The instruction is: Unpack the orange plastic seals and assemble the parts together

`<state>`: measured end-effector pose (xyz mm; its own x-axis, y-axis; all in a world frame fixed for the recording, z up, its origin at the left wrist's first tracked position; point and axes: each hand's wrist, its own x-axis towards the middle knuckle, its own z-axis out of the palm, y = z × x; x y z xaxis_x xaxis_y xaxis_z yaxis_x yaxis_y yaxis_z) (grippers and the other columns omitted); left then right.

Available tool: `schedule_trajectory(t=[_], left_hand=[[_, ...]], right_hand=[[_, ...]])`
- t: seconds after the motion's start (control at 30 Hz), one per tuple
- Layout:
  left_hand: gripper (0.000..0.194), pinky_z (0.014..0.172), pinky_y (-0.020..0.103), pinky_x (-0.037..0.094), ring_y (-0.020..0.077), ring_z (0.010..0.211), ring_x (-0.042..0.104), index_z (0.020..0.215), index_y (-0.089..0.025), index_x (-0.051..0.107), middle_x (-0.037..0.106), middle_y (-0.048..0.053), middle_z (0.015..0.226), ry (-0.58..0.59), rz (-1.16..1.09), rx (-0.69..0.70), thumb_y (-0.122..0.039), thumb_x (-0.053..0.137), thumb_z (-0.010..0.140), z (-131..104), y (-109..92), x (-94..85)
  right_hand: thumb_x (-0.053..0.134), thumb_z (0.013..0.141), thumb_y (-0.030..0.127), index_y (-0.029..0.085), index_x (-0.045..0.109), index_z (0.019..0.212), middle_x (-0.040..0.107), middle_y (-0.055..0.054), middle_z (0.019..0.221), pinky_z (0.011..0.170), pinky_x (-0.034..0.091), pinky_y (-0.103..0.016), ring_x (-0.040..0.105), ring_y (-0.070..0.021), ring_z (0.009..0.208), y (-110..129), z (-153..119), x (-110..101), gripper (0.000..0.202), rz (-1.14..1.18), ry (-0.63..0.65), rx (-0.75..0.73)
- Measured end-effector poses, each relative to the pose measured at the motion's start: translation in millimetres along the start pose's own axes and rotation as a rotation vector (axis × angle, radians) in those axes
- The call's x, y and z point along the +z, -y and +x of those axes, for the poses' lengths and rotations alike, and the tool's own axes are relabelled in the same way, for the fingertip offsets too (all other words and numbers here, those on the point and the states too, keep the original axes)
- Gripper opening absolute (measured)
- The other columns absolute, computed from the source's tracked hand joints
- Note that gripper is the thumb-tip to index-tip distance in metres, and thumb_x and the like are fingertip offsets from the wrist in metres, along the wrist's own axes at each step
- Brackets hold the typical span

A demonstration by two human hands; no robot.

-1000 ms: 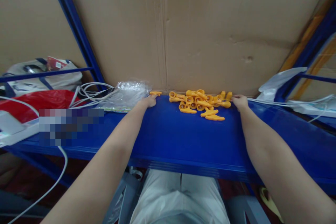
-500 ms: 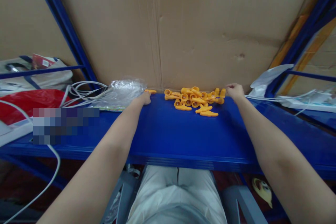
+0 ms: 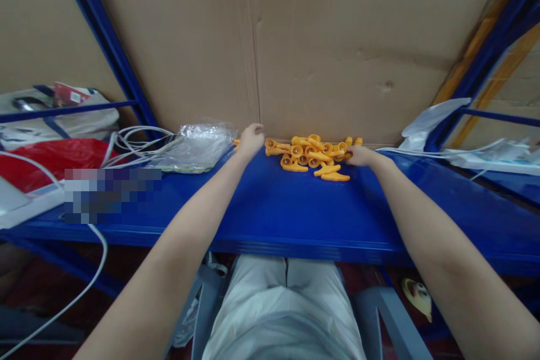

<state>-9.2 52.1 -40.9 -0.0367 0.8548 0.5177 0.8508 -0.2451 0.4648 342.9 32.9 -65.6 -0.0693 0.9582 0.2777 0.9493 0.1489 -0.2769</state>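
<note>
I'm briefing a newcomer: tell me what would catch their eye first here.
The heap of orange pieces on the blue tabletop, just before the cardboard. The left hand is beside its left end, the right hand at its right end. Next, the bright red item at far left.

pieces (image 3: 318,156) on table (image 3: 304,208) | cardboard (image 3: 337,56) behind pieces | plastic bag (image 3: 192,149) left
</note>
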Motion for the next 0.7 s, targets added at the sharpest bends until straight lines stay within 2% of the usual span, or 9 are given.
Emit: schedule_trajectory(t=[0.1, 0.2, 0.3, 0.4, 0.57, 0.7], left_hand=[[0.047, 0.111, 0.035, 0.049, 0.0223, 0.126, 0.064, 0.126, -0.017, 0.069, 0.072, 0.006, 0.132, -0.01, 0.056, 0.068, -0.01, 0.042, 0.087, -12.9, 6.7, 5.8], [0.046, 0.113, 0.038, 0.047, 0.024, 0.125, 0.064, 0.122, -0.018, 0.071, 0.074, 0.007, 0.128, -0.026, 0.126, 0.149, -0.011, 0.043, 0.086, -20.6, 14.4, 6.1], [0.046, 0.114, 0.04, 0.045, 0.0248, 0.125, 0.063, 0.122, -0.018, 0.071, 0.073, 0.007, 0.128, -0.028, 0.16, 0.193, -0.011, 0.042, 0.086, -22.6, 15.9, 2.4], [0.047, 0.116, 0.043, 0.042, 0.0254, 0.126, 0.061, 0.123, -0.018, 0.069, 0.072, 0.008, 0.13, -0.045, 0.155, 0.259, -0.011, 0.042, 0.086, -24.3, 10.7, -0.2], [0.047, 0.119, 0.046, 0.036, 0.0251, 0.134, 0.056, 0.131, -0.017, 0.064, 0.067, 0.01, 0.138, -0.074, 0.131, 0.416, -0.013, 0.04, 0.09, -34.9, -5.5, -0.6], [0.049, 0.124, 0.052, 0.026, 0.0267, 0.147, 0.043, 0.144, -0.02, 0.053, 0.052, 0.012, 0.156, -0.091, 0.129, 0.587, -0.022, 0.04, 0.097, -47.7, -20.2, -2.0]], right_hand=[[0.073, 0.065, 0.008, 0.017, 0.074, 0.08, 0.075, -0.011, 0.083, 0.077, 0.053, -0.032, 0.072, -0.0305, 0.09, 2.6, -1.4, -3.8, 0.017, -0.156, 0.088, 0.022], [0.077, 0.065, 0.014, 0.019, 0.07, 0.07, 0.07, -0.006, 0.071, 0.069, 0.05, -0.029, 0.07, -0.026, 0.081, 3.9, -0.3, -12.5, 0.009, -0.23, 0.1, 0.002], [0.077, 0.067, 0.021, 0.022, 0.07, 0.068, 0.065, -0.001, 0.061, 0.064, 0.047, -0.026, 0.068, -0.0209, 0.073, 3.9, 0.5, -23.8, 0.007, -0.243, 0.117, -0.036], [0.076, 0.071, 0.025, 0.022, 0.074, 0.074, 0.063, 0.0, 0.056, 0.059, 0.046, -0.026, 0.065, -0.0184, 0.063, 7.6, -2.3, -35.3, 0.005, -0.191, 0.193, -0.035], [0.075, 0.074, 0.026, 0.02, 0.077, 0.092, 0.072, -0.002, 0.069, 0.058, 0.047, -0.026, 0.064, -0.0172, 0.06, 27.6, -14.8, -49.8, 0.02, -0.041, 0.188, -0.04], [0.073, 0.076, 0.025, 0.019, 0.077, 0.097, 0.075, -0.004, 0.08, 0.063, 0.049, -0.027, 0.066, -0.018, 0.067, 48.7, -24.3, -55.7, 0.023, 0.044, 0.135, -0.135]])
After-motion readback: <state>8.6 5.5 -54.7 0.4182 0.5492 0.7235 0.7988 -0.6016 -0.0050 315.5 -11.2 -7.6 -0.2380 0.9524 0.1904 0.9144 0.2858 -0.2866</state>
